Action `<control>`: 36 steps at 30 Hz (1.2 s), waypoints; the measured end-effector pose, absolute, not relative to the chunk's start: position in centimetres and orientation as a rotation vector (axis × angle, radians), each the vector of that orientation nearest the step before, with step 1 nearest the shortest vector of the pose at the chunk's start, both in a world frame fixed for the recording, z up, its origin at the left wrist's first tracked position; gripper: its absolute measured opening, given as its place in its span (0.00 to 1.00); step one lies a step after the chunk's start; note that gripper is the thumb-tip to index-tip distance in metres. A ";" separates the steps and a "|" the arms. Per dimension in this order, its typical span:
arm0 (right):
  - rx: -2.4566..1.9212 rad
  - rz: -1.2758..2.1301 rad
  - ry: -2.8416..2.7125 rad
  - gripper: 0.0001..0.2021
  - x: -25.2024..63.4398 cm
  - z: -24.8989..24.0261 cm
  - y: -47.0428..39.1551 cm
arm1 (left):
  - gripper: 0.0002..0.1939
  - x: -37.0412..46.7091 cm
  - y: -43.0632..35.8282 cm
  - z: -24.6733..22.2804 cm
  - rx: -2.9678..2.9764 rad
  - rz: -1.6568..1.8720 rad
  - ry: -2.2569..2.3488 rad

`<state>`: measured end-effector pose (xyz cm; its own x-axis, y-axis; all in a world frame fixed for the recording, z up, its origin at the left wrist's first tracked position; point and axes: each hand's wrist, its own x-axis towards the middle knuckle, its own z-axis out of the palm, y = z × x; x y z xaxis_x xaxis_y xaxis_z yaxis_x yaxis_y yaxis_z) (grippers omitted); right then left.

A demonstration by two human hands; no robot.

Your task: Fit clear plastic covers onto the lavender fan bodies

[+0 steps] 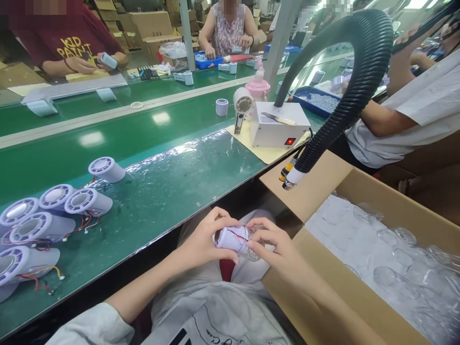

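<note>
Above my lap, my left hand (210,237) is closed round a lavender cylindrical motor housing (232,238), with the thumb along its near side. Thin red and dark wires (239,234) run over the housing's upper side. At its right end, my right hand (270,239) has its fingers closed on a clear plastic cover (254,254), which touches or overlaps the housing. The fingertips partly hide the joint, so I cannot tell how far the cover is on.
Several similar housings (89,201) with loose wires stand on the green bench (161,191) at left. An open cardboard box (305,258) of clear plastic parts is at right. Overhead bends a black flexible hose (373,62) from a white machine (276,127). Co-workers sit across and at right.
</note>
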<state>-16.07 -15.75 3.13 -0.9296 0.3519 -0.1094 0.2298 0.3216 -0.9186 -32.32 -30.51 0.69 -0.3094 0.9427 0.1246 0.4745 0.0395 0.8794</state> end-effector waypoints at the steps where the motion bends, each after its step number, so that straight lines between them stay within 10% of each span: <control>1: -0.569 1.728 -2.410 0.14 -16.1 3.2 -15.7 | 0.34 -32.5 -30.5 0.3 1.467 1.215 1.800; 10: -0.646 2.191 -1.911 0.12 -15.9 2.3 -14.3 | 0.35 -32.0 -30.6 0.7 1.231 1.200 1.523; 17: -0.188 1.513 -2.405 0.23 -14.1 1.5 -14.9 | 0.34 -31.0 -31.1 0.6 0.737 1.372 1.217; 25: -0.184 1.513 -2.396 0.20 -13.7 2.2 -14.7 | 0.38 -30.9 -31.2 1.0 0.718 1.356 1.189; 36: -0.391 2.094 -2.194 0.19 -14.0 3.3 -14.8 | 0.36 -31.5 -31.6 2.4 1.116 1.296 1.335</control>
